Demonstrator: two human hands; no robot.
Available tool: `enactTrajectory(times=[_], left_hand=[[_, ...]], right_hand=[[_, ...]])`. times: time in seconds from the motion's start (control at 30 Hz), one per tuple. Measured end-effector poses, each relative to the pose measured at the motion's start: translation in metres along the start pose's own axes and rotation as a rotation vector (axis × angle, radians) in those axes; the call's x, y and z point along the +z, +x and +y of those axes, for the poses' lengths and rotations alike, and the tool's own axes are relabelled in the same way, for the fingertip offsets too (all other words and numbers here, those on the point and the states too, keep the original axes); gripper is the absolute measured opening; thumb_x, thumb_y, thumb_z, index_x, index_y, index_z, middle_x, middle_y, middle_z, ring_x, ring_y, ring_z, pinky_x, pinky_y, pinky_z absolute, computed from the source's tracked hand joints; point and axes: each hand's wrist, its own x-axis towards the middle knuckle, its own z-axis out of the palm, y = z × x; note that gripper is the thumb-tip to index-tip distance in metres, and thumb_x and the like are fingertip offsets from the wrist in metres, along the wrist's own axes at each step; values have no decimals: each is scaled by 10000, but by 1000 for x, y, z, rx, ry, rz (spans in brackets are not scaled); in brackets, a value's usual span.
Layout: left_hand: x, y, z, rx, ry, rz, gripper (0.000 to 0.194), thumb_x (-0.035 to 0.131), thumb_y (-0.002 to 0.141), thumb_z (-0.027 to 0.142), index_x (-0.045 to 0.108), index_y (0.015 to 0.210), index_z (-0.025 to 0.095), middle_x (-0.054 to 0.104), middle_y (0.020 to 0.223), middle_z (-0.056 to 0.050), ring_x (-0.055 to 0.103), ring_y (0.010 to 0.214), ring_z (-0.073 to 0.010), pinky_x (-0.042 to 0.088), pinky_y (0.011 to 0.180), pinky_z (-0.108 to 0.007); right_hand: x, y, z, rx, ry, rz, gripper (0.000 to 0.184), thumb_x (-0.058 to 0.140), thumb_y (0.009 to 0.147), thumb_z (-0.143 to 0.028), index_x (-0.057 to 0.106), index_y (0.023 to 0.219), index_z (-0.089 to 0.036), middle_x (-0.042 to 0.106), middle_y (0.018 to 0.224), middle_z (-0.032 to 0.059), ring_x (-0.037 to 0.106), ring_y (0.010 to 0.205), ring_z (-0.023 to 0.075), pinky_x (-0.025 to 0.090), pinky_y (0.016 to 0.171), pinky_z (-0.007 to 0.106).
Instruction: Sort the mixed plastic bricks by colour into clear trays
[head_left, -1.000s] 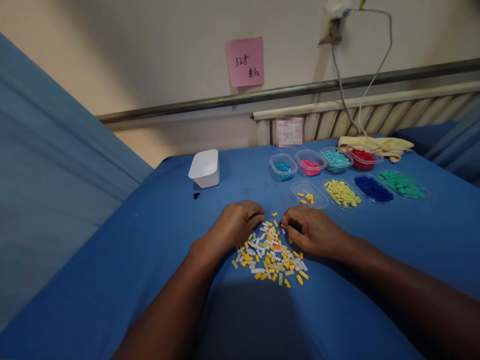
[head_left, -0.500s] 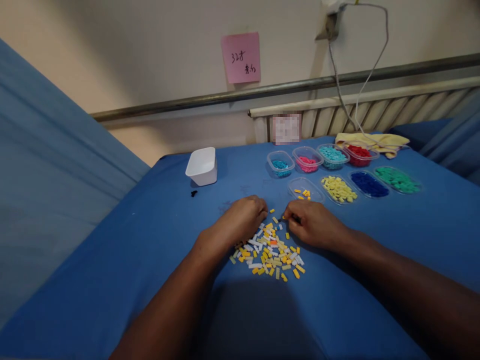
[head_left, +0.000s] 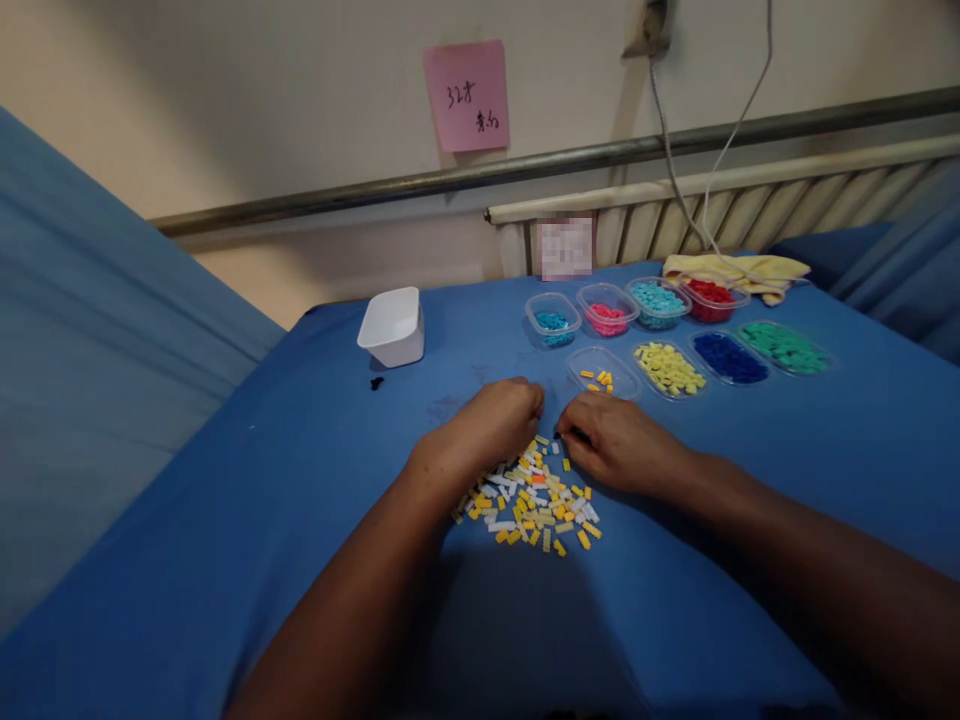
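A loose pile of small toy building bricks [head_left: 538, 500], mostly yellow, white and pale yellow with an orange one among them, lies on the blue cloth. Over the pile's far left edge my left hand [head_left: 506, 418] is closed, its curled fingertips pointing down and hidden from view. My right hand [head_left: 622, 438] rests at the far right of the pile, thumb and forefinger pinched together. A tiny dark spot shows at that pinch, too small to name. Just beyond the right hand, a shallow clear tray [head_left: 632, 386] holds several orange-yellow bricks.
Clear tubs of teal [head_left: 553, 327], pink [head_left: 607, 319], light blue [head_left: 658, 300] and red bricks [head_left: 709, 299] stand at the back. Trays of pale yellow [head_left: 669, 368], dark blue [head_left: 729, 357] and green bricks [head_left: 784, 346] sit before them. A white bin [head_left: 394, 328] stands left, a yellow cloth [head_left: 739, 272] back right.
The view has shifted slightly, so things sit a little further left and higher. My left hand has moved right, over the spot where a single yellow brick lay. The right hand stays pinched nearby.
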Motion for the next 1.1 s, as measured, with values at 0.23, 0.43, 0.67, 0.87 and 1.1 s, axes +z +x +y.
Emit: enactTrajectory(times=[0.23,0.43,0.67,0.87,1.1], left_hand=[[-7,13,0,9,15,-26,230,622,828,79,784,942,197,789,952,-90,692,831,-251,470,716,-320],[-12,65,16,65,-183,68,222,613,882,103,778,995,198,809,958,-49,685,818,-204,488,739,-300],[-9,95,22,113,-213,105,372,601,927,83,764,1247,181,811,1216,-97,724,1000,-222,543,891,-315],[-3,93,18,121,-142,68,314,693,880,130,807,1167,184,815,1160,-97,731,994,-252,543,879,-326],[-14,94,9,93,-154,187,247,617,927,144,814,1074,172,815,1088,-84,712,957,-221,533,881,-324]], right_hand=[[-26,-7,43,212,-50,243,116,660,964,-216,762,1016,-201,764,958,83,666,816,218,466,761,333],[-30,-5,74,290,-30,356,198,644,977,-207,809,1087,-209,822,1031,90,730,904,241,522,831,348],[-34,-13,76,288,-120,302,224,637,980,-201,814,1116,-195,821,1077,121,741,951,273,533,845,373],[-38,-15,73,298,-171,173,189,655,972,-213,810,1081,-209,814,1033,104,725,902,254,503,785,349],[-37,-23,72,254,-182,232,188,637,995,-240,802,1077,-206,809,1076,124,732,940,286,504,793,382]])
